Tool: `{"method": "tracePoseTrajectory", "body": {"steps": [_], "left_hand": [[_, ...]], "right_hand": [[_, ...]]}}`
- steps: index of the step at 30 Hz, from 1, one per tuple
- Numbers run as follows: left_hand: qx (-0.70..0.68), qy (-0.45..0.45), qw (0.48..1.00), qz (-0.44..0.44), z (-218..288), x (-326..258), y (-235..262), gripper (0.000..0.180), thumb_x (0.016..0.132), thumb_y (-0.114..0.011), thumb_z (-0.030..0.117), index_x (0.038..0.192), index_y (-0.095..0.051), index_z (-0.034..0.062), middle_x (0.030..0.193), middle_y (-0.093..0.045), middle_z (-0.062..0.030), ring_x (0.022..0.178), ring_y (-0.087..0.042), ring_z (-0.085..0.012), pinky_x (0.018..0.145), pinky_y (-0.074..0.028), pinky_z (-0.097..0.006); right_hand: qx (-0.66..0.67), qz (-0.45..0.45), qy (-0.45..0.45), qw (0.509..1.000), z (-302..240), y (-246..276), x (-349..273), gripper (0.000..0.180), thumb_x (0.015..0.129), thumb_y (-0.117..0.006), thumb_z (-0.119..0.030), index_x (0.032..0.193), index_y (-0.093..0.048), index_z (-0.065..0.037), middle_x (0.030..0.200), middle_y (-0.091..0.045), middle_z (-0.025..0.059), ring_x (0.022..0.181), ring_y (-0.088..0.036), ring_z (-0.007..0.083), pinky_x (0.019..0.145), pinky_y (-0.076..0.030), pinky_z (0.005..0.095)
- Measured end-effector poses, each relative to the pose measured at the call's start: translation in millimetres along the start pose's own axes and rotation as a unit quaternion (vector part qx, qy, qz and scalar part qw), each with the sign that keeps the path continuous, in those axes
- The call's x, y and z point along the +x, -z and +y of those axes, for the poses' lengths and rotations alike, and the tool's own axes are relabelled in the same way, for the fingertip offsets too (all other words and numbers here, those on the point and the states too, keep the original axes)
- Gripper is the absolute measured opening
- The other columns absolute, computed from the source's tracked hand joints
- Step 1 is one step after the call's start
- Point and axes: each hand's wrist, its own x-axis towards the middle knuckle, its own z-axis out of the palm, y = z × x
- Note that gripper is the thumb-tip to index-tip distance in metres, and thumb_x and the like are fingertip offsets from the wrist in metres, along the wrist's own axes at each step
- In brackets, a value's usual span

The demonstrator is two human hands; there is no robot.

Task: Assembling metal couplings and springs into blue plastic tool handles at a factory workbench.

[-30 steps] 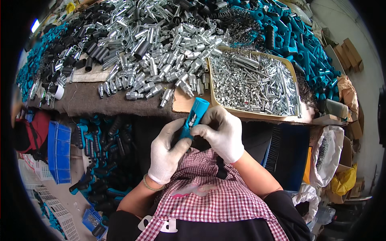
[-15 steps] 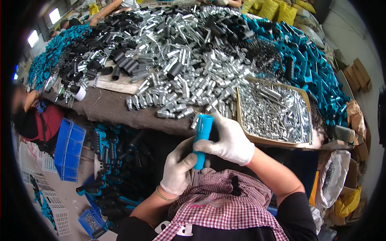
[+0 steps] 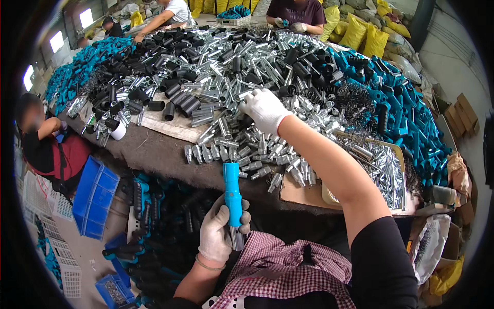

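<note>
Clasping teal tube (image 3: 233, 198) near bench edge (image 3: 170, 166), left hand (image 3: 215, 234); right hand (image 3: 265, 110) over heap (image 3: 221, 98), fingers' grip unclear.

Light enters through windows (image 3: 86, 18) at far left, blown out to flat white. Silver parts (image 3: 262, 144) on the table (image 3: 149, 154) throw back small glints; the space beneath sinks into deep shadow — you can hardly read detail there. Your right hand (image 3: 265, 110) looks brighter than your left hand (image 3: 216, 234). Fisheye bends the table's edge — black corners too — and the leftmost person's (image 3: 49, 149) head is blurred.
</note>
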Motion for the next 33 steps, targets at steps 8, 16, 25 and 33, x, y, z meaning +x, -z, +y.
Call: {"method": "tracePoseTrajectory", "body": {"steps": [8, 16, 25, 33], "left_hand": [[0.084, 0.034, 0.995, -0.032, -9, -10, -24, 0.062, 0.097, -0.065, 0.022, 0.143, -0.038, -0.0093, 0.111, -0.064, -0.0227, 0.084, -0.068, -0.0227, 0.064, -0.058, -0.031], [0.262, 0.186, 0.93, -0.176, -45, -16, -61, 0.064, 0.093, -0.069, 0.026, 0.136, -0.045, -0.0147, 0.109, -0.067, -0.0204, 0.084, -0.066, -0.0182, 0.071, -0.056, -0.029], [0.25, 0.237, 0.921, -0.182, -76, -24, -79, 0.068, 0.095, -0.068, 0.03, 0.14, -0.041, -0.0131, 0.114, -0.066, -0.0199, 0.087, -0.066, -0.0167, 0.072, -0.056, -0.028], [0.218, 0.242, 0.935, -0.138, -94, -26, -86, 0.067, 0.099, -0.062, 0.037, 0.141, -0.041, -0.011, 0.104, -0.066, -0.016, 0.083, -0.065, -0.0171, 0.069, -0.055, -0.029]], "right_hand": [[0.799, 0.129, -0.23, 0.54, -51, 60, -154, 0.041, 0.091, -0.063, -0.022, 0.126, -0.058, 0.0, 0.108, -0.067, 0.0069, 0.099, -0.062, 0.0167, 0.087, -0.05, 0.0353], [0.92, 0.237, -0.248, 0.188, -110, 61, -275, 0.068, 0.094, -0.066, -0.024, 0.15, -0.034, -0.002, 0.13, -0.058, 0.0135, 0.121, -0.059, 0.0256, 0.105, -0.048, 0.046], [0.894, 0.304, -0.278, 0.178, -118, 74, -311, 0.087, 0.093, -0.071, -0.03, 0.159, -0.016, -0.011, 0.131, -0.054, 0.0174, 0.118, -0.062, 0.033, 0.103, -0.049, 0.05], [0.878, 0.239, -0.272, 0.314, -134, 74, -315, 0.076, 0.096, -0.062, -0.023, 0.157, -0.02, -0.008, 0.118, -0.062, 0.0188, 0.11, -0.064, 0.027, 0.1, -0.05, 0.0402]]}}
